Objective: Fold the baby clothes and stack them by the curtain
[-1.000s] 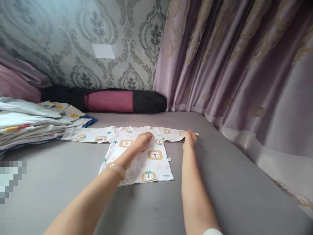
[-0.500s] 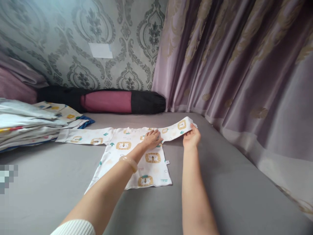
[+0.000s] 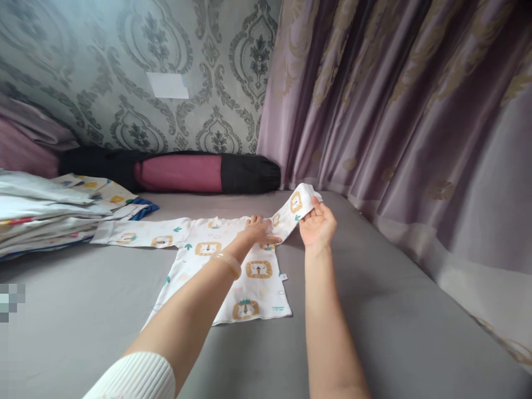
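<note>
Grey sheeting [image 3: 249,360] fills the foreground, smooth below the hem of a white lion-print shirt [image 3: 257,288], which lies spread out with its collar away from the wearer. A white ribbed cuff [image 3: 139,377] circles the left forearm, with a pale bangle [image 3: 227,264] nearer the wrist. Farther up, the left hand [image 3: 258,230] rests on the shirt near the shoulder, fingers loosely spread and pressing down, with no cloth visibly gripped. Beside it, the right hand [image 3: 319,224] has its fingers curled closed on the end of the right-hand sleeve [image 3: 294,209]; how tightly cannot be told. That sleeve has just changed most: a second ago it stretched almost flat to the side, and now it slants up off the sheeting, its end drawn inward. The body stays spread, so only this sleeve is being turned, while the left-hand sleeve [image 3: 143,234] lies straight out toward a pile of clothes [image 3: 45,213]. Behind are a black-and-maroon roll [image 3: 178,173], a mauve curtain [image 3: 374,100] and patterned wallpaper [image 3: 220,55].
</note>
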Demonstrator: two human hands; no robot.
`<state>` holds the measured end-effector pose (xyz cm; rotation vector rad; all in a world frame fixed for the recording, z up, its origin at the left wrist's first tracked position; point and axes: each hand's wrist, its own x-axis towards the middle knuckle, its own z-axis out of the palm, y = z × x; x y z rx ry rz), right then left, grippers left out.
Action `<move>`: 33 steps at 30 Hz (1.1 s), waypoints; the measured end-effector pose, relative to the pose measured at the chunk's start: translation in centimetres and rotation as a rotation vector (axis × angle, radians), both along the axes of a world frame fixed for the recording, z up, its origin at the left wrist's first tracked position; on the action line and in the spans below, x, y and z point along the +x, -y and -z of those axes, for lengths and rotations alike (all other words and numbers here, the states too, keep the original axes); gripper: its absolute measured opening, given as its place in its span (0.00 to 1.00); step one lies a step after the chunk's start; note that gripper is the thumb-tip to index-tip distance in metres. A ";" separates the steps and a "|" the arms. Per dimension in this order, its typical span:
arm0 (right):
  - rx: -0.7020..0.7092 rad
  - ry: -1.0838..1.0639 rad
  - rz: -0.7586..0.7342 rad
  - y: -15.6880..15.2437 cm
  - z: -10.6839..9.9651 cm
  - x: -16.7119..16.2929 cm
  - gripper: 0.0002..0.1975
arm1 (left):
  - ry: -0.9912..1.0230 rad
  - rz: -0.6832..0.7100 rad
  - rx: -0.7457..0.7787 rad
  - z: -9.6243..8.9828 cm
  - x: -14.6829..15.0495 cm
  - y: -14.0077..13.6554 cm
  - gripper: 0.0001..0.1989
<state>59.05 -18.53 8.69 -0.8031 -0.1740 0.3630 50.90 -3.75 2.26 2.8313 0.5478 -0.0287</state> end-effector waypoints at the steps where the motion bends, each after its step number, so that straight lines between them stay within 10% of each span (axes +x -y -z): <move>1: 0.008 -0.014 -0.017 -0.2 -0.1 -0.2 0.14 | -0.012 -0.001 -0.002 -0.2 0.0 0.1 0.43; 9: -0.032 0.031 -0.130 -1.6 0.0 -1.2 0.14 | 0.171 0.000 -0.107 1.1 -2.3 -0.6 0.39; 20: -0.095 0.025 -0.236 -6.1 2.5 -4.7 0.13 | 0.268 -0.222 0.077 3.3 -13.9 -7.4 0.22; 33: -0.829 0.724 -0.371 -7.4 6.9 -9.7 0.28 | 0.510 -0.191 -0.006 3.8 -16.8 -6.8 0.19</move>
